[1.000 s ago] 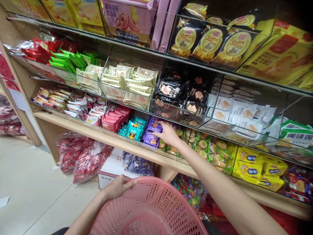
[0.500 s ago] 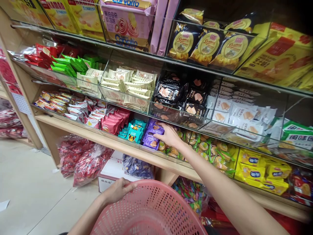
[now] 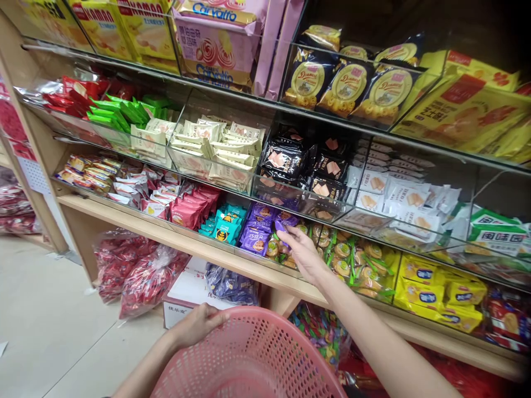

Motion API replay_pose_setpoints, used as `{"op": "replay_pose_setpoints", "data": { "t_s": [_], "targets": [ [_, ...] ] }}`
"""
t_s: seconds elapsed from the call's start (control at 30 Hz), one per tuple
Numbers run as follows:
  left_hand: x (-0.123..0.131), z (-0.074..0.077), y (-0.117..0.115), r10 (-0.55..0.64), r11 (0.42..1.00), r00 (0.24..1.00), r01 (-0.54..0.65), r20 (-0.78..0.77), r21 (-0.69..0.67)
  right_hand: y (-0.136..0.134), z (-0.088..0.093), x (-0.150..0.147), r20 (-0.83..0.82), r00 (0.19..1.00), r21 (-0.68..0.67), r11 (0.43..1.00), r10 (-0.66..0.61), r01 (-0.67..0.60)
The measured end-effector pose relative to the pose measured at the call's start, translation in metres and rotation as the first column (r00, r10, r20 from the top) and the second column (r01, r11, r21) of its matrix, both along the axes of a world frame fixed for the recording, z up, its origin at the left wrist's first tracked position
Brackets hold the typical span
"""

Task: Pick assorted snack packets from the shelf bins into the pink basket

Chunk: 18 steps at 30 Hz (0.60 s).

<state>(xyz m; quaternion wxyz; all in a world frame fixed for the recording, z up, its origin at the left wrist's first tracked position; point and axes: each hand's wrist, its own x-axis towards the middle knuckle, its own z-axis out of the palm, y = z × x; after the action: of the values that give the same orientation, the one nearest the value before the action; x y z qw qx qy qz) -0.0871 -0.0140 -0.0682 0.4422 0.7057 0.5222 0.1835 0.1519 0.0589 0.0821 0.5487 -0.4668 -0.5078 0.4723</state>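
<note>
My right hand [image 3: 302, 250] pinches a purple cookie packet [image 3: 282, 227], lifted just in front of the lowest shelf. Other purple packets [image 3: 254, 241] lie in the compartment to its left, printed with a cookie picture. With its fingers wrapped round the rim, my left hand [image 3: 202, 325] holds a pink plastic basket [image 3: 265, 331] with a perforated wall, below the shelf edge. The part of the basket's inside that shows has nothing in it. Green-and-clear packets of round biscuits [image 3: 342, 267] are right beside my right wrist.
Teal packets [image 3: 226, 224] and red packets [image 3: 193, 207] fill compartments to the left; yellow packets [image 3: 431, 287] lie to the right. Clear dividers and a wooden shelf edge [image 3: 166, 235] front the rows. Underneath stand bagged red sweets [image 3: 149, 279] and a white box [image 3: 182, 307].
My right hand has drawn back to the right and toward me, bringing one purple packet out of its compartment. My left hand keeps its hold on the basket rim.
</note>
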Motion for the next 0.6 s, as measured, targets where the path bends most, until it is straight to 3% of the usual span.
{"op": "replay_pose_setpoints", "data": {
  "t_s": [0.17,0.43,0.6],
  "targets": [
    [0.001,0.003,-0.002,-0.001,1.000,1.000,0.001,-0.001,0.000,-0.032,0.005,0.000,-0.343,0.934,-0.182,0.968,0.100,-0.170],
    [0.001,0.002,0.000,0.001,1.000,1.000,-0.001,0.013,0.006,-0.050,-0.001,-0.008,-0.556,0.825,-0.295,0.903,0.104,-0.312],
    [0.000,-0.002,0.001,0.007,1.000,1.000,-0.007,0.030,0.003,-0.055,-0.005,-0.015,-0.625,0.779,-0.337,0.883,0.051,-0.328]
  ]
}}
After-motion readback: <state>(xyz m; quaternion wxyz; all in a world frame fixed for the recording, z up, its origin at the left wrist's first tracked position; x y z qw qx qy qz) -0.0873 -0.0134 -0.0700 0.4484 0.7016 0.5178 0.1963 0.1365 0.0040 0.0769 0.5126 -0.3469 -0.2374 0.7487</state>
